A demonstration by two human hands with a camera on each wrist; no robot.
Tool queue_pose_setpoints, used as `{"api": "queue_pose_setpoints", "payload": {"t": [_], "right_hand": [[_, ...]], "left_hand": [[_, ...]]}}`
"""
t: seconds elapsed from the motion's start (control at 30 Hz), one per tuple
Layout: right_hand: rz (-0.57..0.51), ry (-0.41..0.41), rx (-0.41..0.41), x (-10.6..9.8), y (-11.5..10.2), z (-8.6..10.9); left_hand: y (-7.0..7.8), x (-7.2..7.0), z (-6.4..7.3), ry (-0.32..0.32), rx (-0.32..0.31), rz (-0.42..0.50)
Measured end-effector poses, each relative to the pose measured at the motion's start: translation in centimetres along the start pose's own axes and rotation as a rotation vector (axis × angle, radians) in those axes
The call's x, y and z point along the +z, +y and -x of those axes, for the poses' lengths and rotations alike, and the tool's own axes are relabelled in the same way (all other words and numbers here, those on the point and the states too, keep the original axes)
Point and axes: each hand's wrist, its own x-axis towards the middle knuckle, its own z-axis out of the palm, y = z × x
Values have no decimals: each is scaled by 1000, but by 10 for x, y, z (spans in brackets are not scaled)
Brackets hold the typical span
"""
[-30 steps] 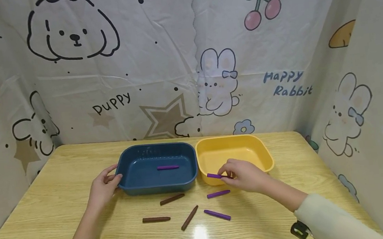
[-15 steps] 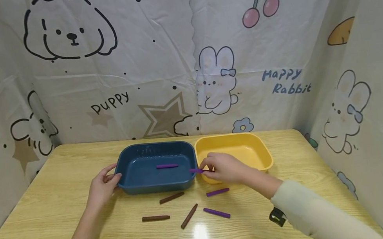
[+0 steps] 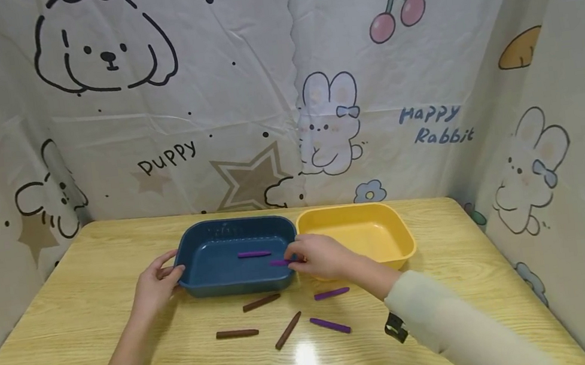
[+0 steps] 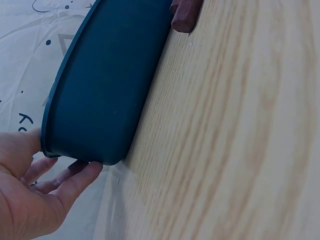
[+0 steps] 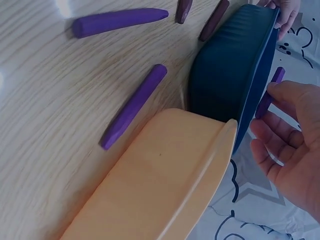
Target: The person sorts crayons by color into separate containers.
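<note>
Looked forward and down from the head, above the bench (image 3: 71, 328), onto the navy plastic tray (image 3: 234, 288) and the yellow plastic tray (image 3: 371, 231). Looked close from the left wrist, rolled sideways, along the navy plastic tray's outer wall. Looked close from the right wrist, rolled oppositely, past the yellow plastic tray to the left fingers (image 5: 288, 18). Shared the navy plastic tray across all three.

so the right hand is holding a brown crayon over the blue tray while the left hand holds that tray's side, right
Not quite: the crayon in the right hand is purple, not brown, as the right wrist view shows. It is over the blue tray, whose side the left hand holds.
</note>
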Motion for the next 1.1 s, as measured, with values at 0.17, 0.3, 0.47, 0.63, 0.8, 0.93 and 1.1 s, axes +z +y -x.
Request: {"api": "queue_pose_setpoints", "payload": {"t": [0.17, 0.3, 0.47, 0.63, 0.8, 0.93, 1.1], "right_hand": [[9, -17, 9, 1, -2, -9], [25, -33, 20, 2, -5, -18], [78, -42, 17, 8, -5, -28], [81, -37, 13, 13, -8, -37], [86, -41, 23, 15, -12, -47], [86, -40, 43, 16, -15, -54], [81, -15, 75, 19, -16, -61]], "left_hand": [[0, 1, 0, 2, -5, 1], [-1, 1, -1, 6, -4, -9], [-1, 1, -1, 7, 1, -9], [-3, 0, -2, 6, -1, -5], [-3, 0, -2, 6, -4, -4], [-3, 0, -2, 7, -2, 0], [-4, 1, -3, 7, -4, 3]]}}
